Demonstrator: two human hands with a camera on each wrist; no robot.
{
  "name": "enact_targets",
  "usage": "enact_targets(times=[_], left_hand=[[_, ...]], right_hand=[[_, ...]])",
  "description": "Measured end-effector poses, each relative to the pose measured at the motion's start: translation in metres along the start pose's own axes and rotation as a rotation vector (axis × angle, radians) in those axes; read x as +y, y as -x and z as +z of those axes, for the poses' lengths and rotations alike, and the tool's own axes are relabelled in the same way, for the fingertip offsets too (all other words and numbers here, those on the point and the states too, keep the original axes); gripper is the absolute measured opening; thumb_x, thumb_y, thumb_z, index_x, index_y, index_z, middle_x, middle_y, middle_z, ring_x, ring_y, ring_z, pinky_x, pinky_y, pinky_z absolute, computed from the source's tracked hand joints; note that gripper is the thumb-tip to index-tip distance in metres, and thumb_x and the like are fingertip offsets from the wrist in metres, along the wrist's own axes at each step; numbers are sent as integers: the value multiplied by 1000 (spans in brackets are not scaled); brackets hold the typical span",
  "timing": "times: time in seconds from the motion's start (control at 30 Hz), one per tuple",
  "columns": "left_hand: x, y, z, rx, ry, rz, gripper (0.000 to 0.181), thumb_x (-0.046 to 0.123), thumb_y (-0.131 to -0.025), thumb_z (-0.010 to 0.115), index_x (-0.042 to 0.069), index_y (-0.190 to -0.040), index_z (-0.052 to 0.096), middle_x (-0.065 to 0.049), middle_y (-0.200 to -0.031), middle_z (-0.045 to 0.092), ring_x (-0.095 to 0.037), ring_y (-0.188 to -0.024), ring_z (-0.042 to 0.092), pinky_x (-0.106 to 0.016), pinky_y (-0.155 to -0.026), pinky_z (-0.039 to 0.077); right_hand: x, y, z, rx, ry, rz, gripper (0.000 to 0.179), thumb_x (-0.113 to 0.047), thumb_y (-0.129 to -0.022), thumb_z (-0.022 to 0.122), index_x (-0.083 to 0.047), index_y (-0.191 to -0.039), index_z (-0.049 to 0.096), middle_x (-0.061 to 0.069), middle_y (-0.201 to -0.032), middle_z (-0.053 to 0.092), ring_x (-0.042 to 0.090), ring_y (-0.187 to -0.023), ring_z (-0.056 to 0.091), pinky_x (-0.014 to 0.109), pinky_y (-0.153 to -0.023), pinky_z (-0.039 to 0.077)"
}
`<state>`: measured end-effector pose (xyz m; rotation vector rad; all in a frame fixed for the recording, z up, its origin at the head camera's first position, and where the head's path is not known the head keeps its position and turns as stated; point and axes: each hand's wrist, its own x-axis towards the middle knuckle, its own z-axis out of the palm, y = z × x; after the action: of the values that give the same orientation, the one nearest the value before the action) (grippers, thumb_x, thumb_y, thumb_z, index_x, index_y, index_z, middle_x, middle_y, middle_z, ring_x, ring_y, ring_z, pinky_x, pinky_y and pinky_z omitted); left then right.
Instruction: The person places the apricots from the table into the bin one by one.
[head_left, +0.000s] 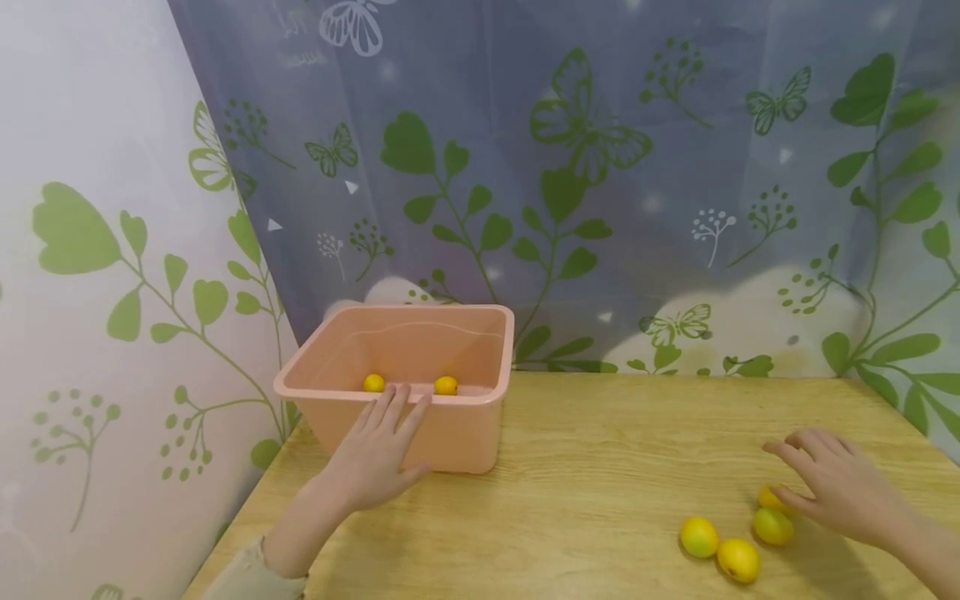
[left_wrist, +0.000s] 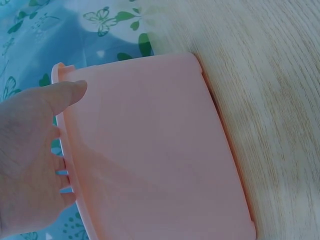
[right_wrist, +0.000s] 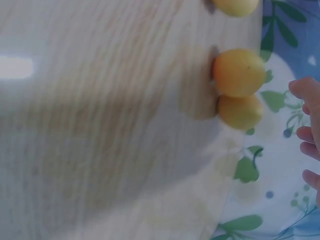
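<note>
A pink plastic bin (head_left: 457, 433) stands at the table's back left, with two yellow lemon-like fruits inside, one at the left (head_left: 374, 382) and one at the right (head_left: 446, 385). My left hand (head_left: 375, 467) rests on the bin's front rim, fingers straight; in the left wrist view the thumb (left_wrist: 70, 95) lies outside the wall. Over the table's right side, my right hand (head_left: 843, 487) hovers with loosely bent fingers, holding nothing visible. Near it lie several yellow-green fruits: one partly hidden behind the thumb (head_left: 771, 498), another in front (head_left: 773, 527), two further left (head_left: 699, 537) (right_wrist: 240, 72).
The light wooden table (head_left: 585, 467) runs back to a blue-grey cloth (head_left: 480, 208) printed with green leaves and butterflies. A pale cloth (head_left: 112, 333) with a similar print hangs on the left, close to the bin.
</note>
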<state>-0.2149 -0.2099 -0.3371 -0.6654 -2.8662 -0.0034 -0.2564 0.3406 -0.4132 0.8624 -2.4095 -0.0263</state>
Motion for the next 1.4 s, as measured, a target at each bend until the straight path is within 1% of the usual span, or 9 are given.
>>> enact_targets(times=[0.27,0.57,0.67,0.73,0.87,0.97,1.0,1.23,1.4], left_hand=[[0,0,0,3,3,0,81,42,-88,59,2,-147,21,-28,-149,12,-43,-136,10,-53,-110,14],[-1,0,0,15,3,-2,80,42,-88,59,2,-147,22,-28,-149,12,-43,-136,10,-52,-110,14],[-2,0,0,16,2,-3,80,42,-88,59,2,-146,22,-28,-149,12,-43,-136,10,-52,-110,14],[-1,0,1,16,3,-1,80,42,-88,58,2,-146,22,-28,-149,13,-43,-136,11,-53,-110,15],[-1,0,2,18,1,1,79,42,-88,59,2,-146,23,-28,-148,13,-43,-136,12,-53,-109,15],[0,0,3,15,1,-2,79,42,-88,59,1,-146,24,-29,-148,13,-43,-136,11,-53,-109,15],[0,0,2,14,1,-3,79,42,-88,59,1,-146,24,-29,-148,13,-43,-136,11,-53,-110,14],[1,0,1,13,8,-5,79,41,-88,59,2,-146,23,-28,-148,13,-43,-136,11,-53,-110,14],[2,1,1,14,2,-6,79,42,-88,59,2,-146,23,-28,-149,13,-43,-136,11,-53,-110,14]], right_hand=[[9,22,9,-94,36,12,57,-39,-55,84,-12,-101,64,0,-87,53,27,-82,54,52,-66,44],[9,32,18,-149,75,17,58,-39,-51,85,-15,-99,64,-2,-86,51,24,-80,53,49,-63,45],[11,32,23,-105,90,-28,55,-58,-64,74,-15,-95,63,-4,-83,48,22,-77,52,45,-60,46],[12,33,27,-69,92,-55,62,-73,-73,54,-15,-93,63,-5,-81,47,21,-74,51,43,-57,47],[12,35,30,-31,71,-75,72,-78,-77,28,-16,-92,61,-6,-80,46,20,-71,50,42,-55,47],[12,36,31,-41,58,-70,73,-78,-75,26,-17,-94,61,-7,-80,46,18,-71,50,41,-55,47],[12,36,32,-47,54,-63,76,-76,-76,17,-17,-95,61,-8,-80,46,18,-71,50,41,-56,47],[11,38,33,-114,43,-32,72,-78,-75,26,-20,-97,62,-10,-82,46,17,-74,51,43,-58,48],[9,36,33,-131,44,-10,59,-74,-70,54,-22,-96,62,-10,-83,46,17,-76,50,44,-61,47]])
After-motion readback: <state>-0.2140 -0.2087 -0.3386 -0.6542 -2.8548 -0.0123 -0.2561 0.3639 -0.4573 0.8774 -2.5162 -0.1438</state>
